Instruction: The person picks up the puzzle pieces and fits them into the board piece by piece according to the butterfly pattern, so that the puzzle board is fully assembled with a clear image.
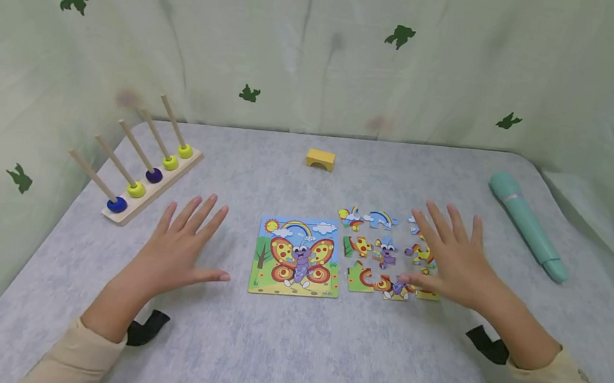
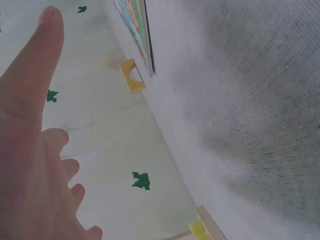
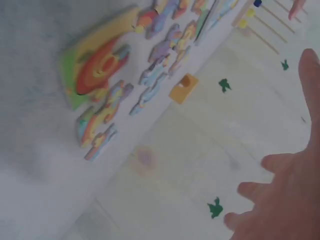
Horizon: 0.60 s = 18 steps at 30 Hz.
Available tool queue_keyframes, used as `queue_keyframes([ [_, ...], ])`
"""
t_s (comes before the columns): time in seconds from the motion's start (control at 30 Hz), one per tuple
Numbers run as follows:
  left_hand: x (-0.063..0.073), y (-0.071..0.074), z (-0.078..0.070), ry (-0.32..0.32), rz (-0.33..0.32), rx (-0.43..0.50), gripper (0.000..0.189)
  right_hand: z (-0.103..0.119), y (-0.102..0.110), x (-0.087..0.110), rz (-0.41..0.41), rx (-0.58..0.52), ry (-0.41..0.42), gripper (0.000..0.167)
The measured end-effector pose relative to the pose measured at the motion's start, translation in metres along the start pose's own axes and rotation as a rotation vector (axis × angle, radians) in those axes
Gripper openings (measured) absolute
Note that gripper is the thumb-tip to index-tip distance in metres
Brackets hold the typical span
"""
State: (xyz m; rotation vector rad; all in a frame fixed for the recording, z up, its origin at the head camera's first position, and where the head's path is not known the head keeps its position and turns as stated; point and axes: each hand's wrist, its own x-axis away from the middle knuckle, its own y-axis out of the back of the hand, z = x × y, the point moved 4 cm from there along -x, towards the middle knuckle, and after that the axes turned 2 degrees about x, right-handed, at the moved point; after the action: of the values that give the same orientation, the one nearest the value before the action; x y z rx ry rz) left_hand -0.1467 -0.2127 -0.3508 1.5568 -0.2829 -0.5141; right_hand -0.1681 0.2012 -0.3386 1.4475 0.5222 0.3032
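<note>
A square butterfly picture board [image 1: 299,260] lies flat on the table between my two hands. To its right, loose jigsaw pieces [image 1: 385,251] with parts of the same butterfly picture are spread in rough rows. My left hand [image 1: 177,256] hovers left of the board, fingers spread and holding nothing. Above the right-hand pieces is my right hand [image 1: 454,265], also spread and without anything in it; it hides part of some pieces. In the right wrist view the pieces [image 3: 102,70] lie apart from the fingers.
At the left stands a wooden peg rack [image 1: 156,190] with yellow and dark blue beads on upright rods. A yellow arch block [image 1: 320,159] sits near the back edge. On the right lies a teal, microphone-shaped object [image 1: 530,226]. A pale curtain [image 1: 323,48] hangs behind the table.
</note>
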Motion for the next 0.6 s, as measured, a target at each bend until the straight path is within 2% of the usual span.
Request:
queue_keyframes([
  [0.17, -0.004, -0.004, -0.001, -0.066, -0.080, 0.049, 0.106, 0.003, 0.008, -0.025, -0.096, -0.155, 0.105, 0.105],
  [0.27, -0.008, -0.008, -0.004, -0.073, -0.100, 0.135, 0.106, 0.005, 0.009, -0.043, -0.102, -0.262, 0.141, 0.102],
  [0.33, -0.010, -0.011, -0.006, -0.047, -0.086, 0.225, 0.107, 0.006, 0.007, -0.054, -0.072, -0.339, 0.142, 0.098],
  [0.47, -0.015, -0.019, -0.011, 0.021, -0.021, 0.430, 0.107, 0.007, -0.002, -0.076, 0.017, -0.502, 0.086, 0.088],
  [0.6, -0.020, -0.028, -0.016, 0.046, 0.040, 0.591, 0.105, 0.005, -0.018, -0.093, 0.069, -0.606, 0.023, 0.078],
])
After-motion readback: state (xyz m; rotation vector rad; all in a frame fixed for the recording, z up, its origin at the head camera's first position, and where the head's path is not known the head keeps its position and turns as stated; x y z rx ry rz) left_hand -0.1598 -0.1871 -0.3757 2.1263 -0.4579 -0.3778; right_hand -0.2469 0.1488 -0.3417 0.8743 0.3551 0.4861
